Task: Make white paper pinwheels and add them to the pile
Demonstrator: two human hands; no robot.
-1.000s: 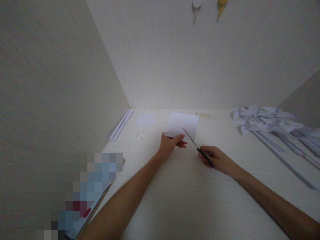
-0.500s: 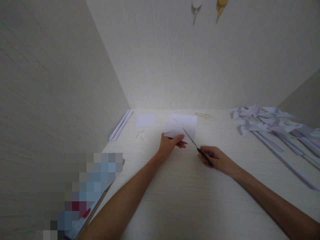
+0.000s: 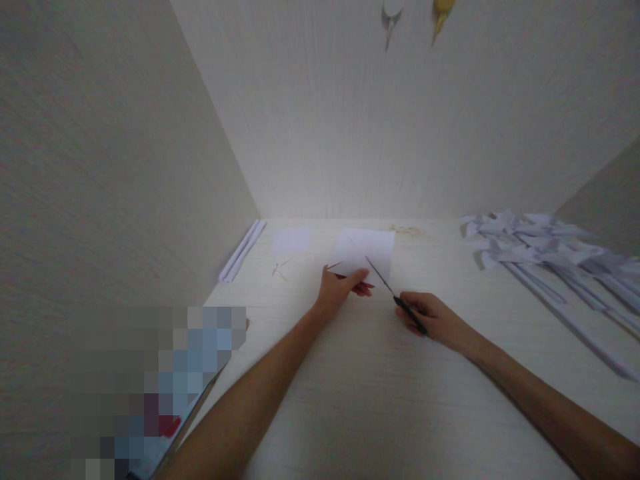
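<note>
My left hand (image 3: 340, 291) pinches the near edge of a white square sheet of paper (image 3: 367, 250) and holds it just above the pale wooden tabletop (image 3: 370, 373). My right hand (image 3: 433, 317) grips the black handles of a pair of scissors (image 3: 393, 293). The thin blades point up and to the left into the paper's near edge, right beside my left fingertips.
A smaller white paper square (image 3: 291, 239) and folded paper strips (image 3: 243, 250) lie at the back left by the side wall. Several white paper pinwheels on sticks (image 3: 545, 257) are piled at the right. A blurred-out object (image 3: 155, 387) sits at the front left.
The sheet has tilted slightly flatter in my left hand. Both hands and the scissors have stayed almost in the same place.
</note>
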